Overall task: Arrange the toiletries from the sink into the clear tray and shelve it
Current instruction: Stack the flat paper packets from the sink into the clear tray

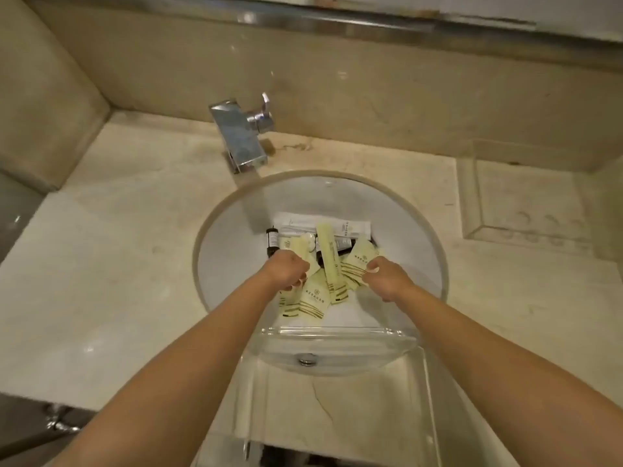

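The curled fingers of the left hand (290, 268) are tucked under the knuckles, so whether they pinch one of the pale yellow paper sachets (312, 299) cannot be told. The right hand (384, 276) hides the lower edge of the sachet at its ten o'clock. Print on the sachets is too small to read. The small dark bottles (272, 241) lie half buried under the pile. The clear acrylic tray (337, 332), at six o'clock from the pile, runs off the bottom edge, as do both forearms. The steel-edged ledge (337, 25) at twelve o'clock is smeared by blur.
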`<state>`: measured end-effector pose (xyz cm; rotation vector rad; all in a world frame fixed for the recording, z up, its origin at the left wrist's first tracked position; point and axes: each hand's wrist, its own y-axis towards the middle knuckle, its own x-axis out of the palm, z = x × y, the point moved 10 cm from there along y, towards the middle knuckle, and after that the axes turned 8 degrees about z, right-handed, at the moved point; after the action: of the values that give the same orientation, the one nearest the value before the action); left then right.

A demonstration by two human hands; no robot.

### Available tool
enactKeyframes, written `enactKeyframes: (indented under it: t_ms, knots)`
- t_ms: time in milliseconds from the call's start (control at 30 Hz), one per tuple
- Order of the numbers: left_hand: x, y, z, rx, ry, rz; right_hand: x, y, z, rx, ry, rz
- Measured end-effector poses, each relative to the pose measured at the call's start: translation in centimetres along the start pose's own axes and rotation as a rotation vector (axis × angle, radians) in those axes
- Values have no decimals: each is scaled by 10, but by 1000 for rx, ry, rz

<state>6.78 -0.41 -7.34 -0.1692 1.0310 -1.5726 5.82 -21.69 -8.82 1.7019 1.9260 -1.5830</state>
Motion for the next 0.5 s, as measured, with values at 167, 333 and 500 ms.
enactKeyframes:
  t_ms: [167,333,500]
  knots:
    - [31,24,-12,4,331,-112,10,12,-5,-207,-563,24]
    - [42,41,-7,130,669,-72,27,21,-28,-506,-847,83]
    - [46,45,-6,219,898,34,36,32,-39,-559,-873,107]
